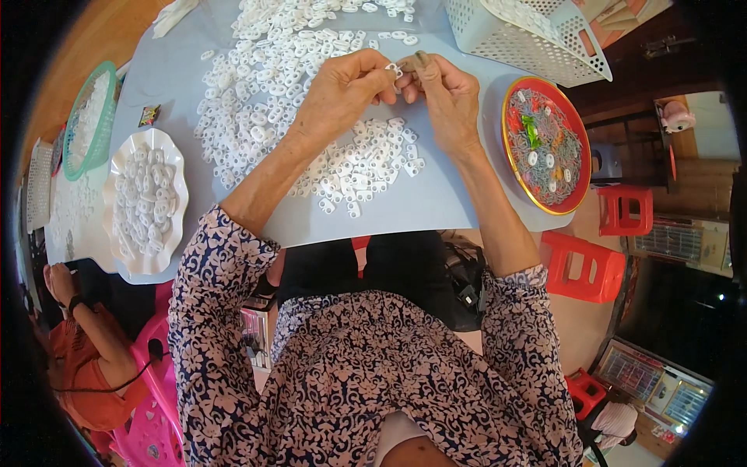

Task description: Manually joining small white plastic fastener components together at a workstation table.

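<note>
Head view, looking down: left hand (340,87) and right hand (442,97) meet over the far middle of the worktop (436,204), fingertips touching. Both are closed in a pinch on 1 small white plastic piece (394,70), held between thumbs and forefingers just above the surface. Piece's exact shape too small to tell.

Under and beyond the left hand, a wide spread of loose white pieces (264,78) covers the pale blue worktop, w/ a smaller cluster (372,159) lying between the 2 forearms, near the front edge.

Right of the right hand, well apart: round red plate w/ gold rim (572,124), holding grey stringy bits and a few white pieces. Behind it, a white perforated basket (506,35) tilted at the far right corner.

Left side: white scalloped dish (177,167) filled w/ white pieces, near the front-left edge. Beyond it, a green mesh basket (105,136), also holding white pieces.

Lower left, another person's hand (58,282) and orange sleeve show beside a pink stool (156,424). Red stools (583,265) stand on the floor at right.
</note>
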`<state>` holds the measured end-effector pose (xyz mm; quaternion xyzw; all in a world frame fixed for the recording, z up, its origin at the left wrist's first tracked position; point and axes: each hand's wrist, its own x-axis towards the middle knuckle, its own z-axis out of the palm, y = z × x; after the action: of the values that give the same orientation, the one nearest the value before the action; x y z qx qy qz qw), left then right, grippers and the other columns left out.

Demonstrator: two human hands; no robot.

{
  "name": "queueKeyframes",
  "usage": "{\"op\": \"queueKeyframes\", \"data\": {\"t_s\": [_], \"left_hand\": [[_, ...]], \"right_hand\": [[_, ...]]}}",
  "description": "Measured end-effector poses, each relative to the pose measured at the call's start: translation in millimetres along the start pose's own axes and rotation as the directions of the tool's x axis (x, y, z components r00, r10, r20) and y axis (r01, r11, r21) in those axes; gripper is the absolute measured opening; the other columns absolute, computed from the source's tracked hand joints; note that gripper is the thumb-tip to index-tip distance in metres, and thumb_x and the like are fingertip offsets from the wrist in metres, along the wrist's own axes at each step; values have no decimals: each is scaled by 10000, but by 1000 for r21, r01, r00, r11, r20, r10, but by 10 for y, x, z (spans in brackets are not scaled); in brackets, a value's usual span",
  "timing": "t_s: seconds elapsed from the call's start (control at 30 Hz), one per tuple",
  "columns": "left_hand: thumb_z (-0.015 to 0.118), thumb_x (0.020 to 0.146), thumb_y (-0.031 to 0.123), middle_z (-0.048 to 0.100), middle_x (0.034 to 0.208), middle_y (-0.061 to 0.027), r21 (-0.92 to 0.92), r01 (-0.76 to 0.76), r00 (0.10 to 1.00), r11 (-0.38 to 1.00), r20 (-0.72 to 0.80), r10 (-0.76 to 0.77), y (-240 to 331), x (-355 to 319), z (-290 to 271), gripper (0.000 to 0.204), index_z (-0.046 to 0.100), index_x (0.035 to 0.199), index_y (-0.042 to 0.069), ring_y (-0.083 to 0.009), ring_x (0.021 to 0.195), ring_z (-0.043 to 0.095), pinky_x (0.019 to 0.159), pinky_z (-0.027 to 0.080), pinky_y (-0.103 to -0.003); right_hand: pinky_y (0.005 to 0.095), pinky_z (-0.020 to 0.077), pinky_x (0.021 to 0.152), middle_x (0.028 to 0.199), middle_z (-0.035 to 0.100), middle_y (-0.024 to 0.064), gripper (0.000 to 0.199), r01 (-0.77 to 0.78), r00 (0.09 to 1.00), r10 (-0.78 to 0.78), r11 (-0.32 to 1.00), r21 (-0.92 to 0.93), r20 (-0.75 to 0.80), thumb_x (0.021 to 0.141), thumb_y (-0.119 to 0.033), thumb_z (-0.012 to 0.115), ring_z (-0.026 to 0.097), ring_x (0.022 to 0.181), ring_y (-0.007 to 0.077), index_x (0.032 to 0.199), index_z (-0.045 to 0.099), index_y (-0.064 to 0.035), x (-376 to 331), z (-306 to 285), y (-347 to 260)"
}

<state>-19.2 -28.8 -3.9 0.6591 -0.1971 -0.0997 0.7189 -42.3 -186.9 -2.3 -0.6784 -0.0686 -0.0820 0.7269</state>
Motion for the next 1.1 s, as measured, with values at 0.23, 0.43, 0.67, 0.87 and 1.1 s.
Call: {"op": "queueKeyframes", "data": {"t_s": [0.23,0.43,0.67,0.87,1.1], "left_hand": [[509,884,130,618,680,-15,164,-29,999,986,29,25,-4,35,-16,157,625,831,38,-64,619,513,573,401,-216],[510,905,147,596,769,-3,399,-4,998,917,-59,30,21,92,-172,180,615,964,13,-70,716,522,629,406,-222],[619,761,102,614,751,-169,721,-378,923,580,241,301,-70,244,-13,113,630,799,-3,-316,705,551,651,464,-388],[631,723,82,565,752,-162,806,-488,841,334,333,426,-70,193,62,66,612,726,18,-329,798,515,751,453,-391],[625,725,85,567,770,-155,796,-469,853,383,297,429,-87,228,100,95,607,740,-7,-327,813,514,762,444,-404]], "right_hand": [[196,436,574,731,635,35,150,75,997,-73,990,-117,19,879,-123,608,521,609,63,860,637,23,17,-37,62],[209,471,598,768,649,60,111,80,964,-50,991,105,-262,870,-97,598,561,631,77,893,622,9,81,-129,-49],[200,454,586,757,641,47,137,112,966,-103,994,21,-237,855,-114,617,544,627,65,903,625,14,91,-110,8],[198,438,607,782,633,38,130,86,976,-87,996,-14,-197,866,-109,626,523,644,64,929,634,4,117,-74,-16],[203,450,566,738,630,41,138,103,974,-105,994,-21,-199,847,-102,618,529,611,57,897,618,27,144,-89,6]]}}
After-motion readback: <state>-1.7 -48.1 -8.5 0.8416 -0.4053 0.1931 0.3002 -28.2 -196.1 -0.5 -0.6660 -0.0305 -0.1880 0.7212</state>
